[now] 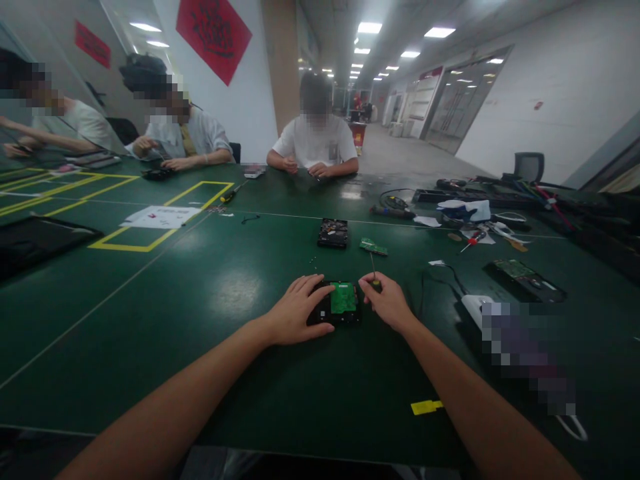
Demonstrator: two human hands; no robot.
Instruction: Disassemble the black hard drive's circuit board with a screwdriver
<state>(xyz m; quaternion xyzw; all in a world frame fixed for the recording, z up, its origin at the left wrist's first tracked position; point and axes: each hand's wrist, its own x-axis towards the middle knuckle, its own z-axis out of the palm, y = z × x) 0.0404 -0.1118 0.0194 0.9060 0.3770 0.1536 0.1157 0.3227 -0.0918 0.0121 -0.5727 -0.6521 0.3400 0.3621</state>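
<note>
On the green table [350,400], the left hand [299,310] lies spread over the left part of the hard drive [344,299] (wide open, touching its top). Just right of the drive, the right hand [388,303] pinches a screwdriver [377,284].

L forearm [200,381]: bare, in from btm L corner, slanting up twd ctr.
L wrist [263,331]: approx in line w/ forearm, L of ctr.
L hand [296,312]: just below mid-frame, back up, fingers spread, slightly bent.
L thumb [320,330]: pointing R, apart from index [323,293].
R forearm [465,387]: bare, in from btm R, slanting up-L.
R wrist [411,325]: R of ctr.
R hand [389,303]: fingers curled, tips tog. in pinch.
Hands: approx level, near, not touching.
</note>
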